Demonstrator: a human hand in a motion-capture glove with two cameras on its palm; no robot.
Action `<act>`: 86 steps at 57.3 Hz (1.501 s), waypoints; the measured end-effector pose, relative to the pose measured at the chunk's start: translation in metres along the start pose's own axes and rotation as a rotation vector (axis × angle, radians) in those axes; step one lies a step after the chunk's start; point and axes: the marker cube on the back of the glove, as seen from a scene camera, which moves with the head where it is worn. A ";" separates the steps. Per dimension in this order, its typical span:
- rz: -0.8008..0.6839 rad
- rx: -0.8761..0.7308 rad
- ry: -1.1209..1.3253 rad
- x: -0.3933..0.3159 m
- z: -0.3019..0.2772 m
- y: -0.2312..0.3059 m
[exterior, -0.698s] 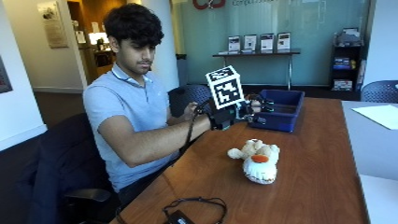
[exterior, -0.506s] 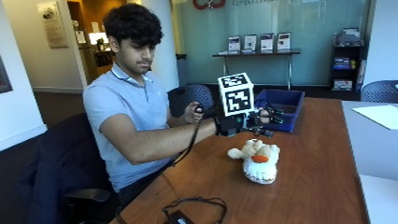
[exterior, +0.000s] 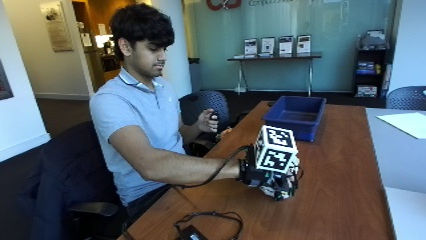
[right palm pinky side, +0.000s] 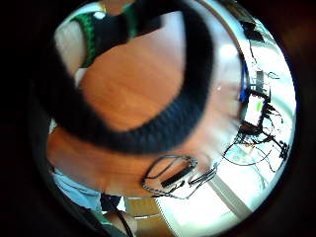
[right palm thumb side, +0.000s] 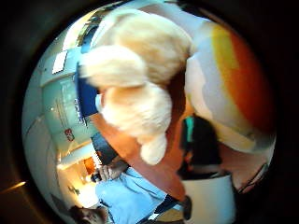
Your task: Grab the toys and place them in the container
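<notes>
Wooden table (exterior: 346,165) in an office lobby. Gloved right hand (exterior: 269,177) is down on the tabletop well short of the blue container (exterior: 295,116), covering the toy in the outside view. Thumb-side palm view shows one cream plush dog (right palm thumb side: 135,88) right under the palm, orange patch beside it. Can't tell if the fingers have closed on it. Count: one toy, one container, container lies beyond the hand across the table.

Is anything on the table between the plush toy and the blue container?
Nothing visible. In the outside view the gloved right hand is down over the plush toy, and the wooden table between there and the blue container shows only bare wood.
</notes>
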 end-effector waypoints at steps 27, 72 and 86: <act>-0.071 0.534 -0.084 -0.073 -0.151 -0.013; -0.469 0.129 -0.006 -0.450 -0.181 -0.078; -0.428 0.159 0.125 -0.405 -0.183 -0.072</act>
